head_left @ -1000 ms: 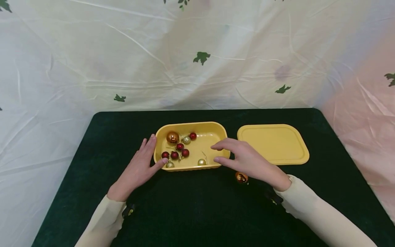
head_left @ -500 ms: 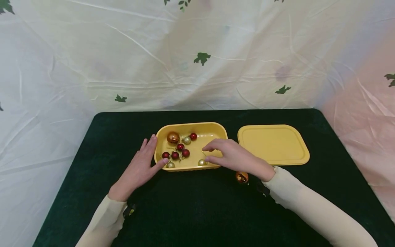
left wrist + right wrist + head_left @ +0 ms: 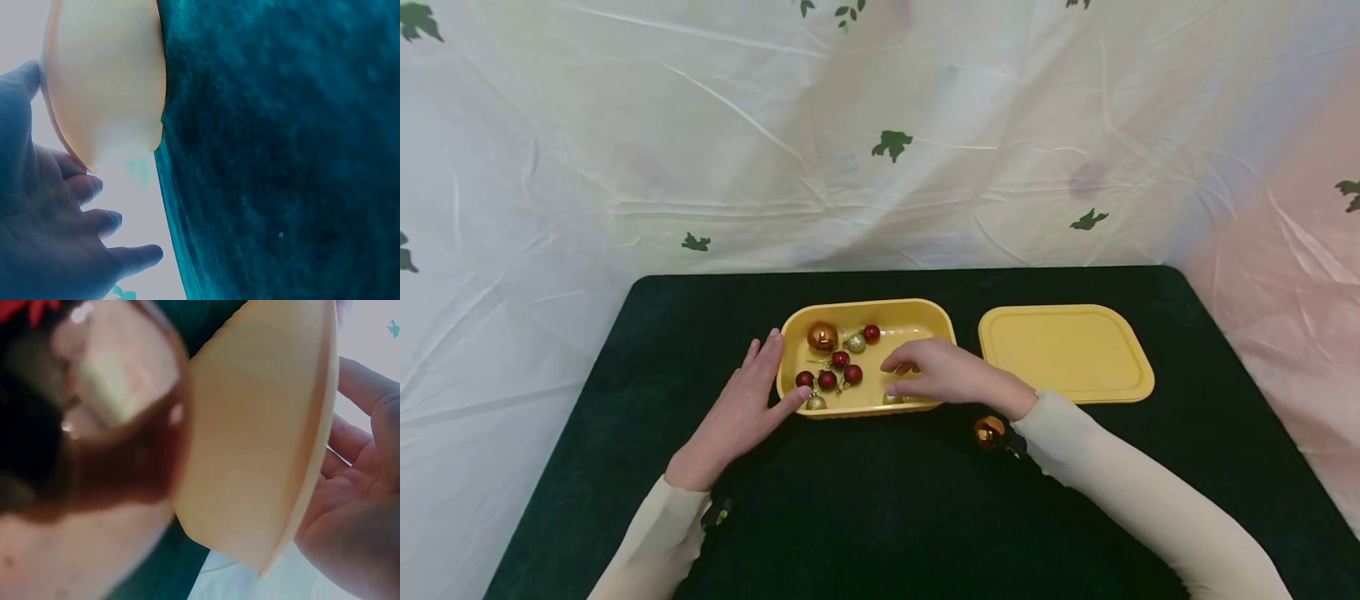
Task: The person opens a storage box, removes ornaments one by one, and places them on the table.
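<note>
A yellow plastic box (image 3: 917, 308) holds several small Christmas baubles. Against its left end rests my left hand (image 3: 737, 408), fingers extended and thumb over the near rim; the left wrist view shows these fingers spread beside the box wall (image 3: 106, 75). My right hand (image 3: 943, 371) reaches over the right end, its fingers bent and thumb apart from the index finger. Just below that thumb, a small gold bauble (image 3: 892, 398) is partly hidden. Dark red baubles (image 3: 852, 374), a glittery gold bauble (image 3: 855, 342) and a larger copper bauble (image 3: 822, 336) lie in the left half.
Right of the box lies a flat yellow lid (image 3: 1067, 354). Another copper bauble (image 3: 988, 431) sits on the dark green tablecloth (image 3: 865, 500) under my right wrist, looming large in the right wrist view. A patterned white cloth (image 3: 760, 150) hangs behind the table.
My right hand has moved left and down into the box, over the small gold bauble, which it now partly covers. My left hand has stayed at the left end.
</note>
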`<state>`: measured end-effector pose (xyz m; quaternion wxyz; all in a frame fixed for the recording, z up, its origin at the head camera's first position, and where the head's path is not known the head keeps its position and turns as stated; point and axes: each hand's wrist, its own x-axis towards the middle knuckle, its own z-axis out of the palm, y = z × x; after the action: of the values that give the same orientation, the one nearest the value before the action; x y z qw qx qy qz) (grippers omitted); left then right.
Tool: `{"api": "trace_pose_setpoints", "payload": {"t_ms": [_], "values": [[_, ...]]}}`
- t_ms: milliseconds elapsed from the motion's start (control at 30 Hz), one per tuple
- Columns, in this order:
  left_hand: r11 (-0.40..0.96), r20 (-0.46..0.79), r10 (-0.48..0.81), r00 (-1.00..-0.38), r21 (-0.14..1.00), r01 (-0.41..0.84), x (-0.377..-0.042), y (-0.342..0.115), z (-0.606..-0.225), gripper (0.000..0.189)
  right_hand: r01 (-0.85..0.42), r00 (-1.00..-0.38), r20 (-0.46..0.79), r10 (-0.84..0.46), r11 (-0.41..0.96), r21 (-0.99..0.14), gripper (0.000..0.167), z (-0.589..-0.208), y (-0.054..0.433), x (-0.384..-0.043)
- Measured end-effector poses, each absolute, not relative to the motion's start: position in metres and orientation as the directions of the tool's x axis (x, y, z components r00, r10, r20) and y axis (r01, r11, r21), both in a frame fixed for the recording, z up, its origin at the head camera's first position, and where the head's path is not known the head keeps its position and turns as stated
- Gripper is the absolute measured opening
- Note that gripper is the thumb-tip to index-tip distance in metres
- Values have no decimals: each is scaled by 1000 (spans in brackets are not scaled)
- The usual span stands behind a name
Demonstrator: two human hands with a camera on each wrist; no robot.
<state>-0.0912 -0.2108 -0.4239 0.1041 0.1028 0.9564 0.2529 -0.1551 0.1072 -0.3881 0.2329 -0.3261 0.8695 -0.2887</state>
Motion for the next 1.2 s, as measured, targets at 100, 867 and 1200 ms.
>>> {"api": "trace_pose_setpoints", "payload": {"t_ms": [100, 867, 1200], "values": [[849, -145, 251, -957, 507, 146, -91, -210, -424, 98, -430, -663, -234, -711, 618, -658, 39, -391, 105, -159], [850, -157, 240, -958, 511, 129, -91, -210, -423, 97, -470, -547, -356, -757, 630, -618, 22, -399, 96, -171], [850, -154, 243, -958, 510, 134, -91, -210, -423, 97, -453, -564, -364, -741, 646, -615, 21, -399, 97, -170]]}}
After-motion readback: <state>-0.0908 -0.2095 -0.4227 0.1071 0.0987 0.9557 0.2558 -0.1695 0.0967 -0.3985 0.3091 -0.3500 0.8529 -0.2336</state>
